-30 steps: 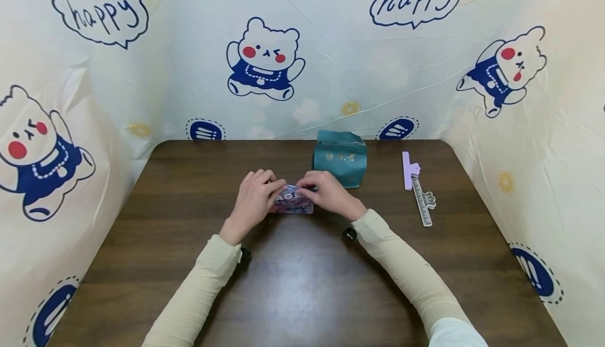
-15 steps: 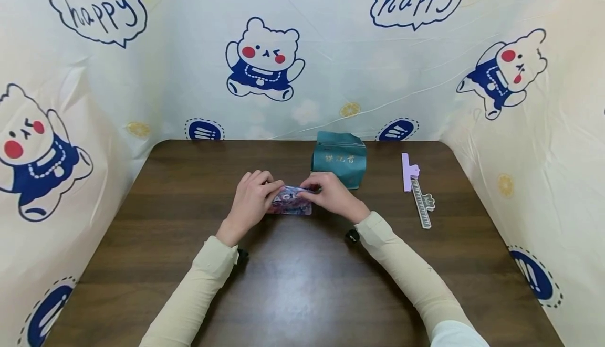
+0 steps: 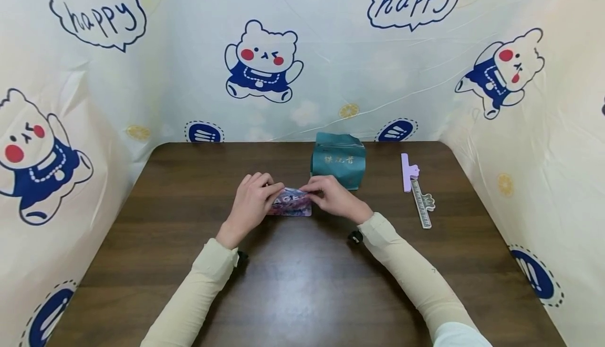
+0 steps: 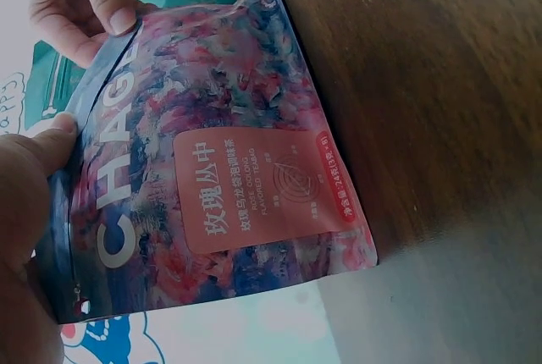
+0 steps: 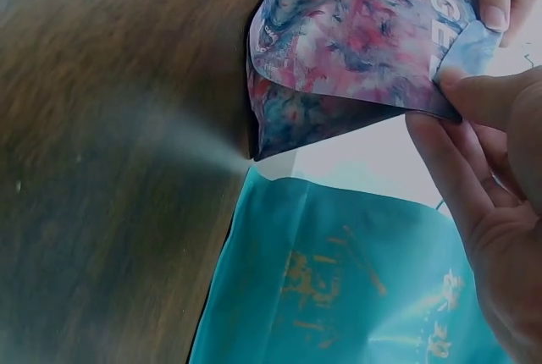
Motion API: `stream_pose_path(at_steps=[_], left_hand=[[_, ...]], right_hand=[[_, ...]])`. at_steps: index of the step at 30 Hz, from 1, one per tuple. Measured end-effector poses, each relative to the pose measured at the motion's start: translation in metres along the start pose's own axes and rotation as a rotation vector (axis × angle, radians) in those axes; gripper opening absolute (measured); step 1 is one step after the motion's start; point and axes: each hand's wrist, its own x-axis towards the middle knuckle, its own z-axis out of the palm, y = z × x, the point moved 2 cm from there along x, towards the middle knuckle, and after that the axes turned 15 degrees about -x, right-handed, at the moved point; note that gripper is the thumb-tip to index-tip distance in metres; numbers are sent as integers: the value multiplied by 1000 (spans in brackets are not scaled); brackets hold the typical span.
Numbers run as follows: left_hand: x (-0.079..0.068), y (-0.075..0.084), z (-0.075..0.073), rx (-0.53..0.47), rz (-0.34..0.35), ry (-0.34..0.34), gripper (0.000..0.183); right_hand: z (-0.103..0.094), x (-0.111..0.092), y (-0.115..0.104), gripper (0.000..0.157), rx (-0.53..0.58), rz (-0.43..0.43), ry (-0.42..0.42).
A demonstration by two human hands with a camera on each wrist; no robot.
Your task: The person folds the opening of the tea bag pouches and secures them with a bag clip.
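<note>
A pink-and-blue floral tea pouch [image 3: 290,209] stands on the table between my hands, its large white lettering and pink label [image 4: 254,190] facing me. At its top left edge, my left hand [image 3: 251,200] pinches the rim between thumb and fingers. My right hand [image 3: 332,196] pinches the top right corner; in the right wrist view its thumb lies on the front and the fingers behind. The top strip bends a little there. Along the top, a dark seal line shows in the left wrist view. The pouch's back is hidden.
A teal pouch [image 3: 338,159] with gold characters stands just behind my right hand. To the right lie a lilac sealing clip [image 3: 406,172] and a ruler-patterned clip [image 3: 420,205], end to end. A printed cloth [image 3: 331,74] hangs behind the table.
My right hand has shifted slightly right along the pouch's top edge. The lettering, partly covered half a second ago, shows more now. My left hand has kept its hold.
</note>
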Motion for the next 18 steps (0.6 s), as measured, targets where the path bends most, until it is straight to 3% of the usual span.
stream_pose_path(at_steps=[18], left_hand=[[0, 2, 1, -13, -16, 5, 13]], right_hand=[[-4, -3, 1, 29, 2, -9, -41]])
